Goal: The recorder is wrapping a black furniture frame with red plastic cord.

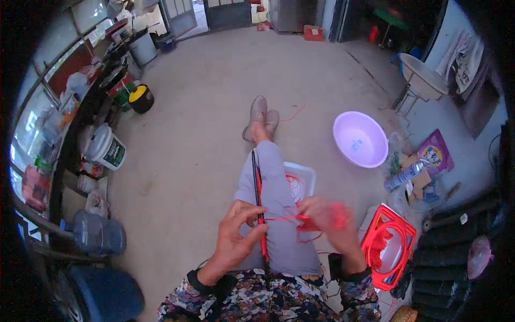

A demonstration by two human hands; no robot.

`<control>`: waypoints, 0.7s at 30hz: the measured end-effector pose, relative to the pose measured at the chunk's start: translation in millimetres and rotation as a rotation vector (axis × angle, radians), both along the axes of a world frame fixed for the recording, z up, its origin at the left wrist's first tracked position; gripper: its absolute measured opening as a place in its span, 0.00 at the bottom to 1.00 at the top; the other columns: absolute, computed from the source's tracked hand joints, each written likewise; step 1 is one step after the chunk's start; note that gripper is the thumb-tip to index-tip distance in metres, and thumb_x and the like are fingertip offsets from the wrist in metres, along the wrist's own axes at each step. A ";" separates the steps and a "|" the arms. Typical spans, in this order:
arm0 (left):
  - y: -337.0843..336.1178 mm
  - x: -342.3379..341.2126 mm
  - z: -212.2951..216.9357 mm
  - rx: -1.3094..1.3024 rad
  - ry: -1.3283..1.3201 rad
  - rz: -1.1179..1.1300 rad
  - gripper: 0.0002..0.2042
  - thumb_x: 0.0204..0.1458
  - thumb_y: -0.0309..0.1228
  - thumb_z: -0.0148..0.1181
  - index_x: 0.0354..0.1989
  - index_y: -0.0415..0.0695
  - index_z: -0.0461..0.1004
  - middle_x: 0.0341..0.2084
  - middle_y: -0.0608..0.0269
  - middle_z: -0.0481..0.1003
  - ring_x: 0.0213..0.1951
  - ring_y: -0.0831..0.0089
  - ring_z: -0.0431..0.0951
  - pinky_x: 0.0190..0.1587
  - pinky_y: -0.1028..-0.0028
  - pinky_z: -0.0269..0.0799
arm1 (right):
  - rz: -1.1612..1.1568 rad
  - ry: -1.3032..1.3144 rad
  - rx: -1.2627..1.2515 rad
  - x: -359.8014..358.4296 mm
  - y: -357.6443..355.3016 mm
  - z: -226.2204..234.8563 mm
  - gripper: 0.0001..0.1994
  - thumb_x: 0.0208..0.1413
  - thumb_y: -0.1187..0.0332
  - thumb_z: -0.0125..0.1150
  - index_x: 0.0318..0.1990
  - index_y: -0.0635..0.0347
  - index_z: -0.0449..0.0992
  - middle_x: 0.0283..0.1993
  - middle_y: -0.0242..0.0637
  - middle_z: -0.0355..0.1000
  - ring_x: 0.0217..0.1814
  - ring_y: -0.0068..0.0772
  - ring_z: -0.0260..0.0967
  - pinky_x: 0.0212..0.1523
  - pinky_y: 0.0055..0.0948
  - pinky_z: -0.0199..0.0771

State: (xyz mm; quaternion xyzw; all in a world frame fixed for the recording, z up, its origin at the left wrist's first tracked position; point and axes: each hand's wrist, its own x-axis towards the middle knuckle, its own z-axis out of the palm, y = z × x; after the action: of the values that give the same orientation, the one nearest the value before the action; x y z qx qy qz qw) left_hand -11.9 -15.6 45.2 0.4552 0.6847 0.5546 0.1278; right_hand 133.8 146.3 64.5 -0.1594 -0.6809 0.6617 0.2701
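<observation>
Red cord (281,218) stretches from the right hand (324,217), blurred but seemingly closed on it, to a black rod (256,174) at the left hand (236,228), thumb and fingers parted. The lap (287,244) probably steadies the rod; past the lap's right edge sits a white tray (312,180).

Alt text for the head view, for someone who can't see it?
Left hand at a slim black rod partly covered in red; blurred right hand holding red cord that runs to it. A lavender basin sits on the floor at right.

floor (188,96): grey-beige | right wall (473,165): pale blue | left windows (86,15): bright
</observation>
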 end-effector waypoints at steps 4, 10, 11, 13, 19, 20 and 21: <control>-9.1 -7.0 -2.8 0.063 -0.149 0.076 0.13 0.43 0.24 0.64 0.38 0.38 0.74 0.33 0.63 0.70 0.34 0.76 0.70 0.36 0.78 0.68 | -0.316 0.247 -0.161 12.7 24.1 17.3 0.13 0.60 0.63 0.47 0.34 0.64 0.72 0.25 0.34 0.69 0.34 0.31 0.70 0.39 0.33 0.71; -13.9 -22.7 24.9 0.133 -0.130 0.034 0.10 0.47 0.24 0.60 0.39 0.38 0.74 0.34 0.61 0.72 0.36 0.74 0.70 0.41 0.76 0.66 | -0.219 -0.035 -0.016 0.7 26.6 45.5 0.15 0.55 0.66 0.52 0.48 0.62 0.67 0.29 0.36 0.69 0.30 0.32 0.69 0.32 0.34 0.71; -11.6 -23.4 29.2 0.134 -0.075 -0.025 0.11 0.48 0.25 0.60 0.40 0.38 0.74 0.35 0.61 0.72 0.37 0.73 0.70 0.42 0.76 0.66 | -0.217 -0.214 0.122 -11.8 10.5 51.2 0.18 0.54 0.66 0.54 0.52 0.61 0.65 0.30 0.38 0.70 0.30 0.33 0.70 0.32 0.35 0.71; -1.7 -14.5 50.0 0.113 -0.035 -0.094 0.12 0.47 0.26 0.61 0.41 0.38 0.73 0.37 0.61 0.71 0.39 0.72 0.70 0.43 0.74 0.66 | -0.110 -0.213 0.647 -31.5 -7.5 44.9 0.31 0.49 0.70 0.57 0.62 0.57 0.53 0.38 0.48 0.70 0.33 0.44 0.72 0.33 0.37 0.71; 9.8 6.2 73.3 0.076 -0.363 -0.089 0.15 0.45 0.26 0.63 0.43 0.38 0.71 0.41 0.62 0.71 0.42 0.74 0.71 0.47 0.72 0.66 | 0.228 -0.050 0.439 -61.4 -34.0 53.1 0.40 0.46 0.72 0.59 0.66 0.56 0.43 0.61 0.50 0.54 0.53 0.40 0.66 0.51 0.31 0.65; 4.8 6.0 78.3 0.070 -0.413 -0.049 0.16 0.45 0.25 0.63 0.43 0.38 0.71 0.41 0.62 0.71 0.42 0.74 0.71 0.47 0.72 0.66 | 0.259 -0.049 0.379 -63.0 -37.0 54.3 0.40 0.47 0.72 0.59 0.67 0.56 0.43 0.65 0.48 0.50 0.57 0.37 0.65 0.53 0.30 0.63; 0.1 4.0 80.8 0.064 -0.462 -0.009 0.16 0.45 0.25 0.63 0.43 0.38 0.71 0.41 0.62 0.72 0.42 0.73 0.72 0.48 0.72 0.66 | 0.308 -0.042 0.299 -62.5 -41.1 57.6 0.39 0.48 0.71 0.58 0.66 0.56 0.44 0.67 0.47 0.46 0.58 0.36 0.64 0.54 0.29 0.63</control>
State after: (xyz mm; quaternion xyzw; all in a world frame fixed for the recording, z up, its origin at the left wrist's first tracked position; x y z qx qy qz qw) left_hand -7.9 -15.5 126.0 0.3230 0.6172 0.6651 0.2690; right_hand 71.3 105.2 122.1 -0.0252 -0.7935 0.5832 0.1722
